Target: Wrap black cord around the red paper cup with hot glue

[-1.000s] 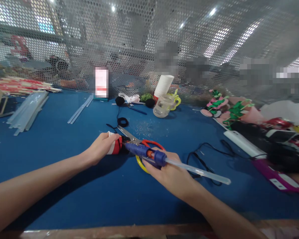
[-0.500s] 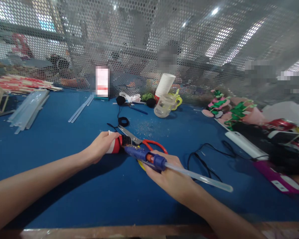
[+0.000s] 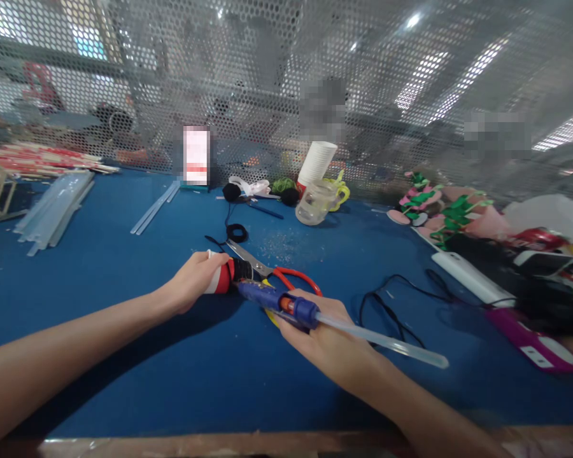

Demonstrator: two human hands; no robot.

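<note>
My left hand (image 3: 191, 282) is closed around a red-and-white paper cup (image 3: 223, 277) lying on its side, and black cord (image 3: 243, 270) is wound around its right end. In my right hand (image 3: 332, 337) is a blue hot glue gun (image 3: 267, 296); a long clear glue stick (image 3: 386, 341) sticks out of its back. The gun's nozzle is at the cord-wrapped end; whether it touches is too small to tell. Behind the gun lie scissors (image 3: 296, 272) with red handles, their blades pointing to the far left. A loop of black cord (image 3: 237, 233) lies beyond the cup.
A clear plastic mug (image 3: 315, 205) and stacked white cups (image 3: 318, 162) stand at the back. Glue sticks (image 3: 55, 207) are piled at left, near a lit phone (image 3: 197, 156). A power strip (image 3: 472, 278), a black cable (image 3: 396, 312) and craft flowers (image 3: 458, 213) occupy the right.
The glue stick's free end has shifted slightly to the right. Both hands keep nearly the same place and grip.
</note>
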